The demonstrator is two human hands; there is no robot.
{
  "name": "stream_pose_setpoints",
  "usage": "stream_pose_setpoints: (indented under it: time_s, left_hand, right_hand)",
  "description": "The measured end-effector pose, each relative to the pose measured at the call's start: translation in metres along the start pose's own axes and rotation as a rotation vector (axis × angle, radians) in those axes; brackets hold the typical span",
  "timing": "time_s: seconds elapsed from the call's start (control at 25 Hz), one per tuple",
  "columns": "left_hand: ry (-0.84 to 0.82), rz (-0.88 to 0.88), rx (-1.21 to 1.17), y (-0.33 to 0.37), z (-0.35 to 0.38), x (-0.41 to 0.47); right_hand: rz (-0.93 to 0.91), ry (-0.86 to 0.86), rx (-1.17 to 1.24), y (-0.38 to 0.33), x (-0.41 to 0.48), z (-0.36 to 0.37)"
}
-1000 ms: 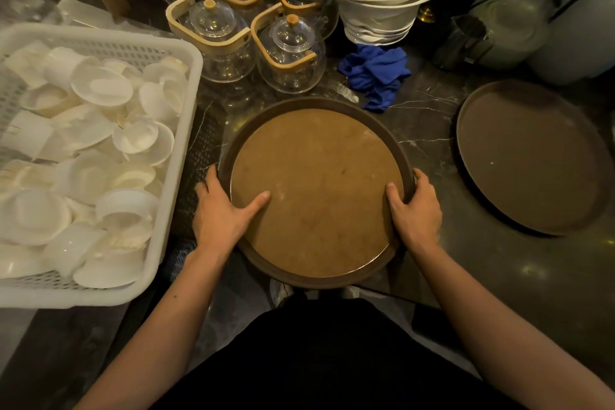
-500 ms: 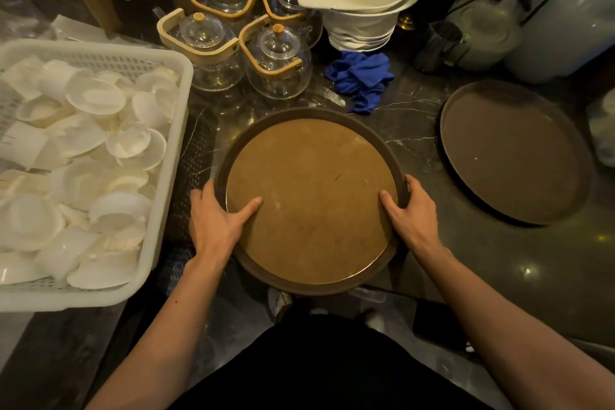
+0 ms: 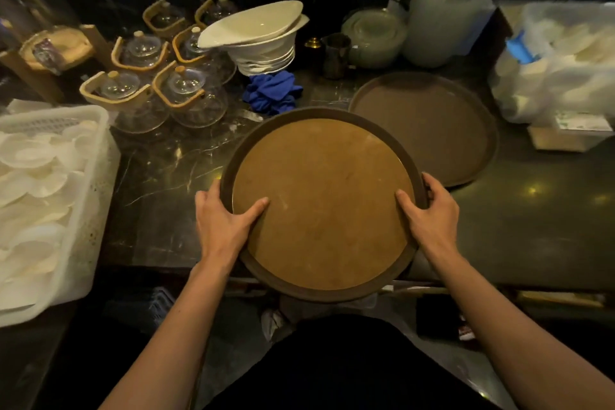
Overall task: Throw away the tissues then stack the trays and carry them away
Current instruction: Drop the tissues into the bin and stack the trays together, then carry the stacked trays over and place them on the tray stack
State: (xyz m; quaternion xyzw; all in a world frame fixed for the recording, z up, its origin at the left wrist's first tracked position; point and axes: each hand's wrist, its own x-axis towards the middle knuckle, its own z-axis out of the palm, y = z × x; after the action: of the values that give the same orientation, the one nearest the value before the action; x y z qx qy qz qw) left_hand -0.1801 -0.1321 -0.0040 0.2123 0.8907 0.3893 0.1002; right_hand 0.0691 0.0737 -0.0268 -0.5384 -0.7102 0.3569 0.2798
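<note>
A round brown tray (image 3: 324,200) with a dark rim is held over the front edge of the dark marble counter (image 3: 166,176). My left hand (image 3: 223,220) grips its left rim, thumb lying on the tray's surface. On the right rim sits my right hand (image 3: 431,210), thumb on top too. A second round dark tray (image 3: 429,126) lies flat on the counter just behind and to the right; the held tray's far edge overlaps its near-left rim. No tissues show on either tray.
A white plastic basket (image 3: 100,156) full of small white dishes stands at the left. Glass teapots (image 3: 186,93) with wooden handles, stacked white bowls (image 3: 263,40), a blue cloth (image 3: 273,93) and a metal jug (image 3: 336,53) line the back. Plastic bags of white items (image 3: 559,70) sit far right.
The held tray has shifted right, toward the second tray, its far edge now overlapping that tray's rim. Both hands keep the same grip. The camera has also turned right.
</note>
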Motion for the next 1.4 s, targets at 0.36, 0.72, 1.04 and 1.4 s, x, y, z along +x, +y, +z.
stream_pose_setpoints:
  time_s: [0.36,0.72,1.04,1.4]
  left_hand:
    - [-0.112,0.169,0.002,0.126,0.097,-0.071]
    - [-0.13,0.228,0.022,0.167,0.133,-0.072]
    - [-0.179,0.201,-0.024,0.155,0.143,-0.005]
    - [-0.269,0.172,-0.013,0.144,0.171,0.056]
  right_hand:
    - [0.045,0.217,0.052,0.085,0.014,-0.159]
    - [0.096,0.254,0.063,0.112,0.034,-0.194]
    - [0.11,0.233,0.025,0.095,0.072,-0.154]
    - [0.226,0.22,-0.091,0.089,0.104,-0.118]
